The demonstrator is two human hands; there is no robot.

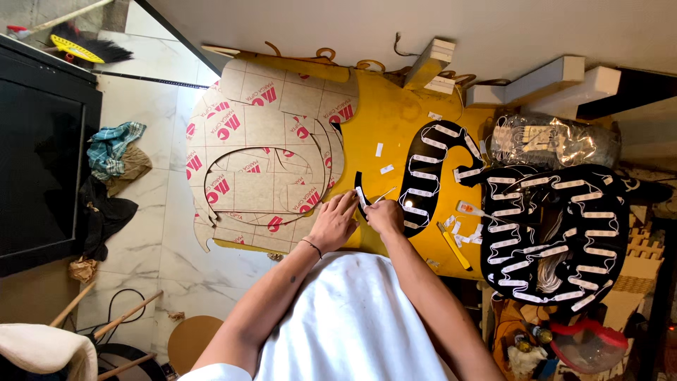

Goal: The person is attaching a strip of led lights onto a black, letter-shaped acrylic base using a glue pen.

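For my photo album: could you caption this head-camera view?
Both hands, left hand and right hand, press a small white strip onto a black curved panel.

bright, even indoor light, sharp in the middle and bent at the edges

soft light fills the room and falls evenly over the yellow table (395,120), leaving only faint shadows under the left hand (333,222) and right hand (385,215). the clear plastic bag (557,141) throws back small white glints, and the marble floor (151,240) has a pale sheen. the black cabinet (42,148) on the left stays dark, with little detail. the wide lens curves lines near the borders. the white shirt (352,317) close to the camera looks slightly soft and nearly blown out.
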